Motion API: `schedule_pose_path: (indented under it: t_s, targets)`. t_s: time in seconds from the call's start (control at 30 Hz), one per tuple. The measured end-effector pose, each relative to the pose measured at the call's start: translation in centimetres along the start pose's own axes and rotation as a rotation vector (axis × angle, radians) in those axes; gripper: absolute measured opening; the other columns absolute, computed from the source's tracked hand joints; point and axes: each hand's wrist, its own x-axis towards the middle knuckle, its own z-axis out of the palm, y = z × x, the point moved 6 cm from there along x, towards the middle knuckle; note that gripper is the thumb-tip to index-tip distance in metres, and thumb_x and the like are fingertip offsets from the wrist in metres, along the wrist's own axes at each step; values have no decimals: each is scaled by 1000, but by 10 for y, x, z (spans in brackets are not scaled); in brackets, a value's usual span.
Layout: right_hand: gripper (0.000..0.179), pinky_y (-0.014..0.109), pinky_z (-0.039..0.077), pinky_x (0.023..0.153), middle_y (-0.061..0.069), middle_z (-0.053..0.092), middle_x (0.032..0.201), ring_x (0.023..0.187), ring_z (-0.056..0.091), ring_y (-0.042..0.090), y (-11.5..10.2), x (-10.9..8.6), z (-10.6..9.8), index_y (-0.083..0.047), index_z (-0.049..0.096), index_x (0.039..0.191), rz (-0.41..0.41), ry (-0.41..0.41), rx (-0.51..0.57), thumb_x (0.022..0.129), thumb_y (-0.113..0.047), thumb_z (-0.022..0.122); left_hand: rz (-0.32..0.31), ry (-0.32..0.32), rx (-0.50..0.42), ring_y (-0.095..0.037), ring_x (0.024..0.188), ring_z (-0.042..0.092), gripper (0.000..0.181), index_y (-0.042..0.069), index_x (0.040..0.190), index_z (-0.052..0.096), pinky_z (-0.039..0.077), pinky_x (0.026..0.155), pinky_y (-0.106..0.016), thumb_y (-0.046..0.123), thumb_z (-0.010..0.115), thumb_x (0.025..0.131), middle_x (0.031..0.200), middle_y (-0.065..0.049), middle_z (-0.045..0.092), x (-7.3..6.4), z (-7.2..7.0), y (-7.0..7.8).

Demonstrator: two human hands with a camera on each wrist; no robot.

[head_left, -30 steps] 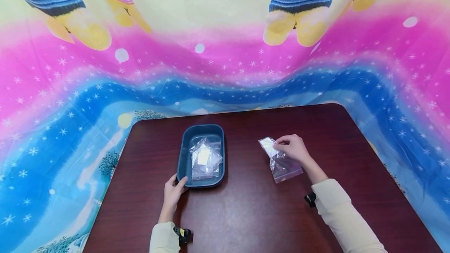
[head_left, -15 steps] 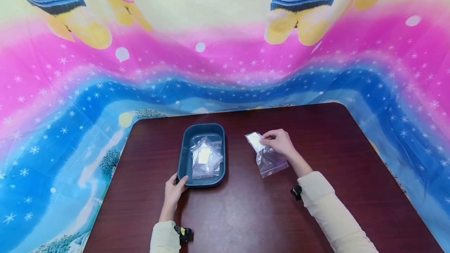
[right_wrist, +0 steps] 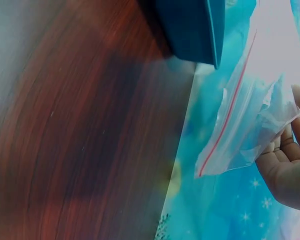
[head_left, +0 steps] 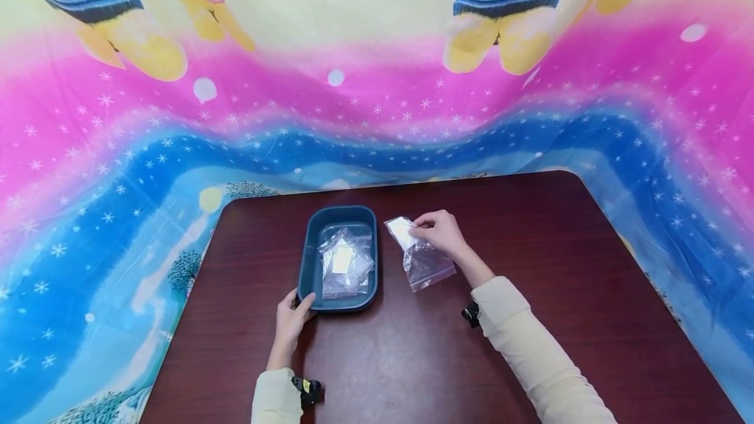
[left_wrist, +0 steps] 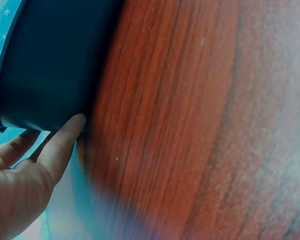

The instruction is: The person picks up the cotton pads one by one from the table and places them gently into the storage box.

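Note:
A dark blue-green plastic bin [head_left: 346, 307] stands on the table left of centre in the head view. My left hand [head_left: 288, 326] grips its near left corner, thumb over the rim; the left wrist view has fingers against the outer wall [left_wrist: 45, 65]. Several clear zip bags [head_left: 346, 273] lie piled inside, a white piece showing on top. To the bin's right, my right hand [head_left: 443, 233] pinches another clear zip bag [head_left: 430, 268] by its end with a white flat piece [head_left: 402, 232]. In the right wrist view, the bag's red-lined zip seal [right_wrist: 230, 105] hangs away from the fingers.
The dark red-brown wooden table [head_left: 400, 365] has rounded far corners. A printed cloth [head_left: 377, 103] with snowflakes and bears hangs behind it and at both sides. Black wrist devices [head_left: 307, 392] sit at both cuffs.
My right hand has carried the zip bag leftward, close to the bin's right side. The left hand keeps its grip on the bin, which stays in place.

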Motion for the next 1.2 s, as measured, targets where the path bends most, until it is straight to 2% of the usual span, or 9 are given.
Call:
schedule_pose_path:
  t_s: [0.07,0.3,0.47,0.57,0.73,0.87,1.03,1.2]
  targets:
    - [15,24,47,56,8,67,77,65,55,13,-2,2,5,0,72,86,13,-1,8,75,-10,74,5,8,1,-29,93,60,54,-15,126,42,54,73,-39,19,61,88,114,-37,47,-4,2,7]
    - [16,25,48,57,7,67,76,63,56,14,-7,11,27,-2,73,86,81,-11,75,75,-13,75,-15,7,9,-19,91,61,61,-11,129,42,54,71,-30,27,63,86,115,-32,50,0,-3,-3]
    - [16,25,48,57,8,67,78,64,56,14,-12,14,39,-1,72,87,117,-15,126,75,-11,74,-17,10,-14,-26,94,60,60,-15,127,41,54,73,-34,23,63,86,116,-37,47,-7,2,10]
    - [17,24,47,56,8,67,78,65,56,13,-15,16,47,-1,72,87,137,-8,148,74,-11,75,-27,12,-8,-26,93,60,57,-14,127,41,54,72,-32,20,62,87,116,-36,48,-9,2,10]
    - [17,25,47,52,8,67,78,56,53,11,-20,20,60,-1,72,87,184,-4,200,73,-11,76,-28,18,-8,-22,91,61,61,-11,128,43,54,72,-31,26,64,85,115,-34,49,-6,-1,3]
    - [16,32,51,52,8,67,77,52,52,12,-24,21,71,-2,72,87,224,-17,253,74,-10,75,-7,7,-35,-18,88,62,66,-10,128,44,54,70,-29,31,67,82,113,-31,51,-1,-4,-8]
    - [16,37,54,60,9,67,81,59,57,15,-28,21,85,-2,72,89,258,-30,292,75,-9,74,24,-2,-49,-20,88,62,60,-13,127,43,54,70,-31,25,65,85,112,-33,51,-5,-2,-2]
    - [12,40,54,65,9,66,79,62,58,21,-29,19,100,-3,73,86,277,-38,318,77,-11,72,-20,1,-12,-20,92,61,59,-11,128,43,54,72,-30,25,63,86,114,-30,52,-10,1,7]
